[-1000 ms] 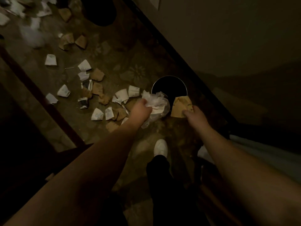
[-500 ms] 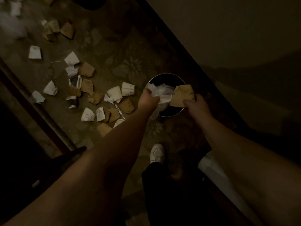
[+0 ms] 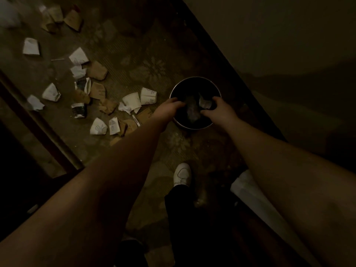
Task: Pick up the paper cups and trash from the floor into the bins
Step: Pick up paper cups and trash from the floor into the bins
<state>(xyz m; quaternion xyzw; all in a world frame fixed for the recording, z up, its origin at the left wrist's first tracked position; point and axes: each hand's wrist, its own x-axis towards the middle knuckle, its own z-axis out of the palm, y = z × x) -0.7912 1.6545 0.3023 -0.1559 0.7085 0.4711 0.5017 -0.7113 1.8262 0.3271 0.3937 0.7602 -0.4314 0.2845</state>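
Note:
A round metal bin [image 3: 195,126] stands on the patterned floor by the wall. Both hands reach into its mouth. My left hand [image 3: 168,107] is at the left rim with relaxed fingers; the crumpled white plastic [image 3: 192,111] lies just off its fingertips, down inside the bin. My right hand [image 3: 218,107] is at the right rim and pinches a flattened brown paper cup [image 3: 205,104] between thumb and fingers, inside the opening. Several crushed white paper cups [image 3: 133,100] and brown paper cups [image 3: 97,70] lie scattered on the floor to the left.
A dark wooden edge [image 3: 44,130] runs diagonally along the left of the littered floor. The wall and dark baseboard [image 3: 221,60] rise right behind the bin. My white shoe [image 3: 182,174] stands just below the bin. Something white [image 3: 248,191] lies under my right forearm.
Both hands have dropped from above the rim into the bin's mouth. The white plastic has left my left hand and sunk inside; the brown cup has gone down with my right hand.

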